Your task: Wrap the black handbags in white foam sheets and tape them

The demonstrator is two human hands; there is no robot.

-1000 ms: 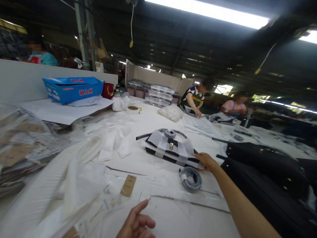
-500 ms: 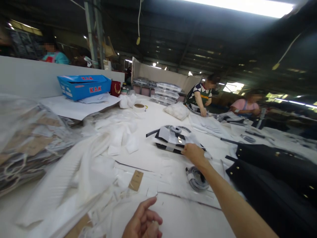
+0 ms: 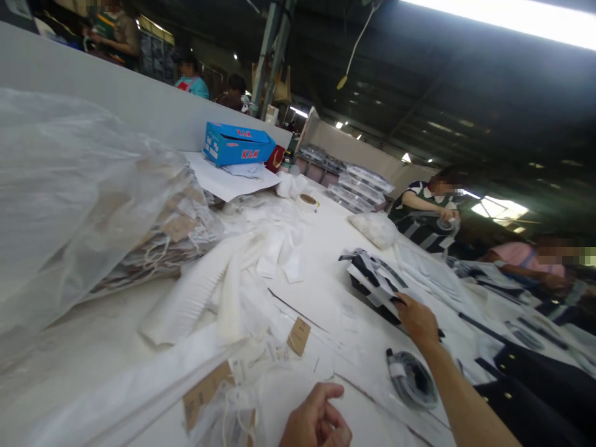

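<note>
My right hand is closed on the near right edge of a black bag, folded flat, with white and grey wrapping and strap pieces on top. Its fingertips are partly hidden. Just below the right wrist lies a coiled grey strap, apart from the hand. At the bottom middle, my left hand hovers over the white table, index finger stretched out and the other fingers loosely curled, with nothing visible in it. A brown card tag lies beyond the left hand.
Large plastic bags of tags and crumpled white wrapping cover the left side. A blue box stands farther back. Black bag pieces lie at right. A co-worker works across the table, near stacked packages.
The view has swung left and tilted, so things appear farther right. The bag with my right hand on it has turned and tips somewhat. My left hand keeps its loose curl.
</note>
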